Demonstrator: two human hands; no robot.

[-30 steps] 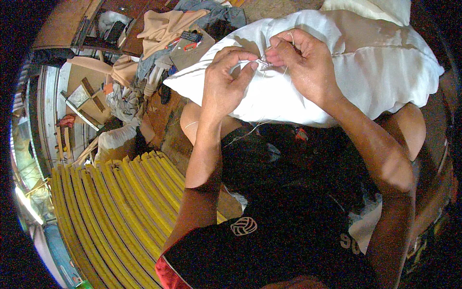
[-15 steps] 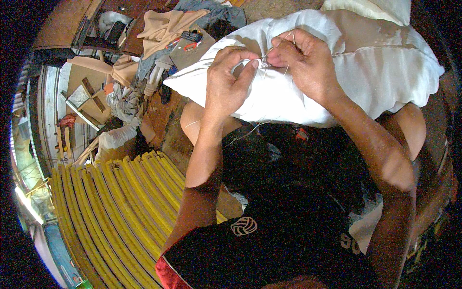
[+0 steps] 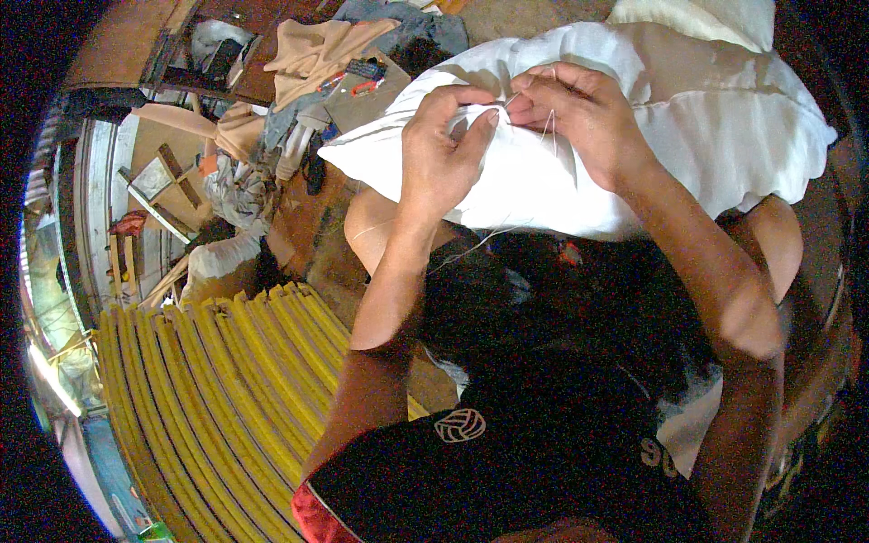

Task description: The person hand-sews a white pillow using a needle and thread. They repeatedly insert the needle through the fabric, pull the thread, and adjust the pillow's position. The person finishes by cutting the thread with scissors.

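A plump white cushion [image 3: 715, 136] lies across my lap, its pointed left corner beside my left wrist. My left hand [image 3: 442, 149] pinches a fold of its white fabric between thumb and forefinger. Close on the right, my right hand [image 3: 588, 127] is closed with its fingertips around a thin sewing needle [image 3: 511, 100] at that same fold. White thread [image 3: 553, 125] loops down from the right fingers over the cushion. Where the needle meets the cloth is too small to make out. Loose thread ends [image 3: 471, 247] trail below the cushion's near edge.
A yellow slatted bench [image 3: 217, 398] stands at my left. Beyond it are heaped cloths [image 3: 240, 185], a wooden frame [image 3: 163, 195] and a board [image 3: 367, 107] bearing red-handled tools [image 3: 367, 88]. Another pale cushion [image 3: 697, 16] sits at the far right.
My left hand has shifted slightly right along the cushion. My right hand has moved a little to the right, and the thread loop hangs more clearly beneath its fingers.
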